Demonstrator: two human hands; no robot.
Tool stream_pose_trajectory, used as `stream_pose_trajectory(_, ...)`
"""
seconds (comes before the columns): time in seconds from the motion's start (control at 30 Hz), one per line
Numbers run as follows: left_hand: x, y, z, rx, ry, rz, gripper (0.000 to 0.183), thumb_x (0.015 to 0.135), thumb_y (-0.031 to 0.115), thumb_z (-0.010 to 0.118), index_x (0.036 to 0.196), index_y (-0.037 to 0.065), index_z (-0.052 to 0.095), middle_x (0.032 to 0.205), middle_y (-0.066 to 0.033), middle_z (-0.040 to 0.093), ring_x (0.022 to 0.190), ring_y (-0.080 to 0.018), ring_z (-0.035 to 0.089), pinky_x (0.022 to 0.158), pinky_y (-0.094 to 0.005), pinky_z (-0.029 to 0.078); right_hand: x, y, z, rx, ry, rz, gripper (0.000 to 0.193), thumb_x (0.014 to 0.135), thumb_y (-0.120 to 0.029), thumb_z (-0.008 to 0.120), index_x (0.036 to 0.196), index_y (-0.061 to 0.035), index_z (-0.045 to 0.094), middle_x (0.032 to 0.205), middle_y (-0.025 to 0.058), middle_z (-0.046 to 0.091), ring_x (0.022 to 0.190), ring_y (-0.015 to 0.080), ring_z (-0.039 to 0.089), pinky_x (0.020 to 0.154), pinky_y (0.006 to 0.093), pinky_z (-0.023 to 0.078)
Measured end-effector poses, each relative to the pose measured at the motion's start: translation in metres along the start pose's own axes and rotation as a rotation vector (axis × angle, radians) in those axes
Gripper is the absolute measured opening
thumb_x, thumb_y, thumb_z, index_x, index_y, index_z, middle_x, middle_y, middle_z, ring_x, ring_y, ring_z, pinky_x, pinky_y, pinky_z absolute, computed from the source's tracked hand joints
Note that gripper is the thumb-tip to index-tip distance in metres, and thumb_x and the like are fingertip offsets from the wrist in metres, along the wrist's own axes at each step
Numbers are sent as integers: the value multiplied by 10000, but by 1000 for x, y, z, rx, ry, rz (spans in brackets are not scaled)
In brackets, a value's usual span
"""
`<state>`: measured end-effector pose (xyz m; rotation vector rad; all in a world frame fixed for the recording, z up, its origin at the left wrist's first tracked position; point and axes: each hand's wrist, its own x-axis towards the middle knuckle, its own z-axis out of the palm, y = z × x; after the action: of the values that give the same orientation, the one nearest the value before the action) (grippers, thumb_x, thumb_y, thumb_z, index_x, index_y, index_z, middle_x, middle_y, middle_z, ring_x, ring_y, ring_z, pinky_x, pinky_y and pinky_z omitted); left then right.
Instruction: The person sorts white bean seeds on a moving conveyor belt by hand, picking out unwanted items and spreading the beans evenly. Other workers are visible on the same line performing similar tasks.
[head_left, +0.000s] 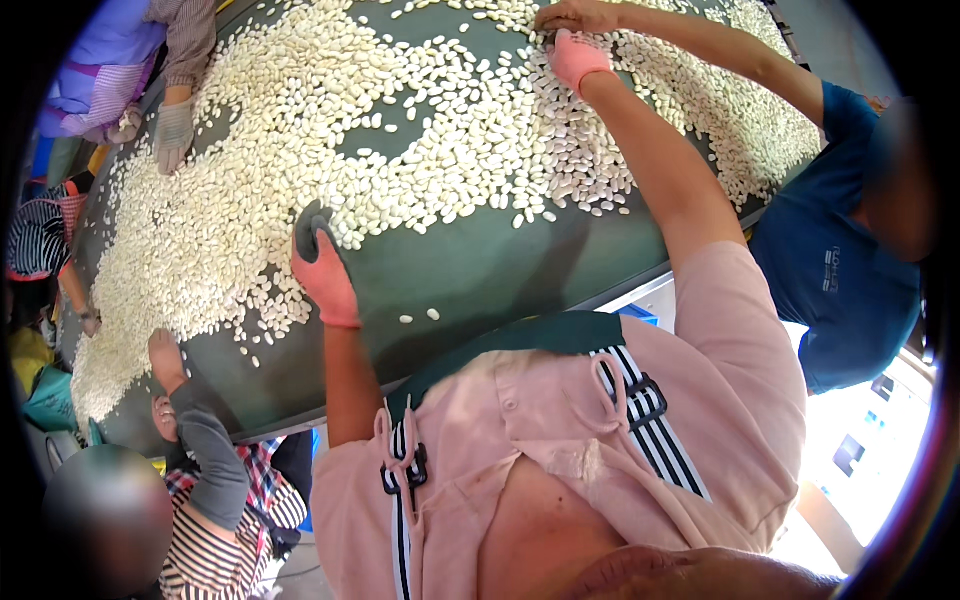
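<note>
A thick spread of white beans (pixel 250 190) covers much of a dark green belt (pixel 480 265). My left hand (pixel 325 275), in a pink glove with grey fingertips, is at the near edge of the beans. Its fingers are curled closed, and whatever they may hold is hidden. Stretched far across the belt, my right hand (pixel 578 62) wears a similar pink glove and sits among the beans. Its fingers look bent closed, their tips partly hidden. Right beside it is a co-worker's bare hand (pixel 575 16).
A co-worker in a blue shirt (pixel 835 260) stands at my right, one arm reaching over the belt. Other people work on the left; one gloved hand (pixel 174 135) and one bare hand (pixel 166 357) are over the beans. Two loose beans (pixel 420 317) lie near my side.
</note>
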<state>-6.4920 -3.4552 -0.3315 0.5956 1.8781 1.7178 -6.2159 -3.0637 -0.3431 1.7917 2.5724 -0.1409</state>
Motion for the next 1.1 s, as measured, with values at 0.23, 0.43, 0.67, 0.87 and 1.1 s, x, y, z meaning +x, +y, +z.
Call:
stream_pose_trajectory(0.23, -2, -5, -12, -34, 16, -38, 292, 959, -54, 474, 1227, -74, 585, 1182, -102, 639, 1061, -157, 605, 964, -265, 463, 2, -25, -23, -50, -177, 152, 409, 934, -293, 458, 1216, -15, 561, 1224, 177, 651, 1104, 343, 639, 929, 438, 495)
stream_pose_trajectory(0.43, 8, -11, -28, 31, -3, -31, 286, 989, 0, 475, 1245, -61, 586, 1158, -111, 655, 1042, -160, 619, 954, -266, 467, 21, -22, -18, -93, -191, 175, 435, 894, -284, 505, 1200, 4, 617, 1240, 204, 639, 1098, 366, 639, 952, 438, 489)
stream_pose_trajectory(0.67, 10, -12, -50, -8, 28, 0, 291, 982, -2, 476, 1246, -61, 582, 1134, -109, 663, 1050, -167, 618, 963, -275, 468, 28, 27, 10, 1840, -560, 391, 277, 923, -221, 461, 951, -39, 668, 760, 48, 602, 548, 91, 443, 451, 259, 368)
stream_pose_trajectory(0.87, 12, -15, -67, 108, 19, -32, 296, 988, 7, 469, 1254, -69, 570, 1170, -130, 645, 1075, -174, 612, 973, -278, 467, 12, -36, -7, 320, 38, 142, 397, 965, -314, 460, 1142, -8, 640, 1119, 214, 676, 1103, 361, 624, 909, 454, 479)
stream_pose_trajectory(1.1, 23, -13, -71, 66, 17, 3, 292, 939, -31, 507, 1215, -68, 592, 1138, -108, 657, 1037, -169, 618, 946, -288, 471, 36, -58, -11, -105, -432, 67, 418, 967, -272, 439, 1255, 27, 493, 1260, 239, 602, 1164, 340, 596, 983, 413, 464)
